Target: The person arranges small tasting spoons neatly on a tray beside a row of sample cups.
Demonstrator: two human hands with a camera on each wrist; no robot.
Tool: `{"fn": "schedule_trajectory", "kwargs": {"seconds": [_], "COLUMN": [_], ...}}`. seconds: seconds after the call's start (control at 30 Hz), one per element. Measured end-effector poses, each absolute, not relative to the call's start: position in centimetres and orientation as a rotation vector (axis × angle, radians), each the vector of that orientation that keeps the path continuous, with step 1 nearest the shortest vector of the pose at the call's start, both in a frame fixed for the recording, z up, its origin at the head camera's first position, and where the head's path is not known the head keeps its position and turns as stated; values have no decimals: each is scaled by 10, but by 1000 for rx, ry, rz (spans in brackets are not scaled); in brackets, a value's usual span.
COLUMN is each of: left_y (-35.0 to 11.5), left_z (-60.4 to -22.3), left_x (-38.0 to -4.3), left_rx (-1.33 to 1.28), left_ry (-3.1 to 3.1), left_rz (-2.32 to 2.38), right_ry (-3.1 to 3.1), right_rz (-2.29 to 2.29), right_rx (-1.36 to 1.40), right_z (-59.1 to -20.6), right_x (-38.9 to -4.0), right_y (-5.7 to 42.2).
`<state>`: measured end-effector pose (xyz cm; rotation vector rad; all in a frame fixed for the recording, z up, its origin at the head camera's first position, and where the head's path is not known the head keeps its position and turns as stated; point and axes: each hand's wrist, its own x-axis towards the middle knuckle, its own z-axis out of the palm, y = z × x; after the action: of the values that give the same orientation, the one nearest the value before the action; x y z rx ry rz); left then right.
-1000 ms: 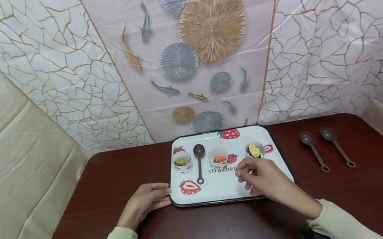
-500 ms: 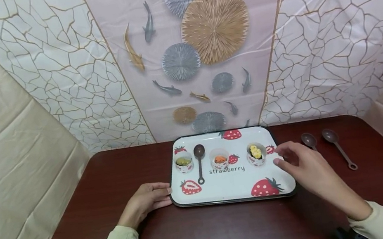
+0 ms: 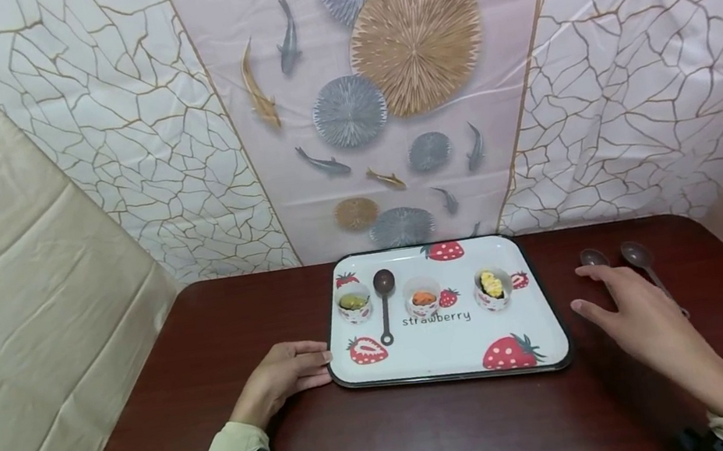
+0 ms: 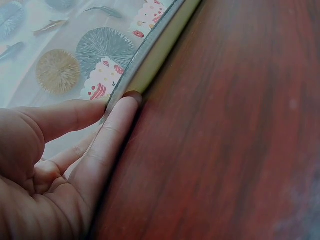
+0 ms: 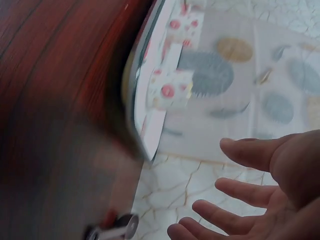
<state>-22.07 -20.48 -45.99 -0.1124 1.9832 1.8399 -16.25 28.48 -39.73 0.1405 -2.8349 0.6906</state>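
A person's left hand (image 3: 282, 374) pinches the left edge of the strawberry tray (image 3: 438, 351), its long axis running side to side on the table (image 3: 397, 448) before us. The right hand (image 3: 641, 315), loose-fingered and holding nothing, hovers by two spoons (image 3: 637, 254), bowls farthest from us. A third spoon (image 3: 385, 308) lies front to back on the tray, its handle toward us.

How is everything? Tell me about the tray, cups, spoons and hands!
Tray: flat on the table.
Left cup: upright, green food inside.
Middle cup: upright, orange food inside.
Right cup: upright, yellow food inside.
Spoon on tray: lying down.
Far-right spoon: lying down.
Spoon beside it: lying, partly hidden.
Left hand: holding tray's edge.
Right hand: holding nothing.
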Motion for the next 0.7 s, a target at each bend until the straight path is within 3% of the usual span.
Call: {"fn": "schedule_trajectory", "kwargs": {"seconds": [0.7], "left_y": [-204], "left_z": [-460], "left_x": [-219], "left_rx": [-103], "left_ry": [1961], "left_rz": [1860], "right_ry": [-3001], "right_rz": [576], "right_rx": [-3], "right_z": [-419], "right_x": [-176], "right_y": [342]}}
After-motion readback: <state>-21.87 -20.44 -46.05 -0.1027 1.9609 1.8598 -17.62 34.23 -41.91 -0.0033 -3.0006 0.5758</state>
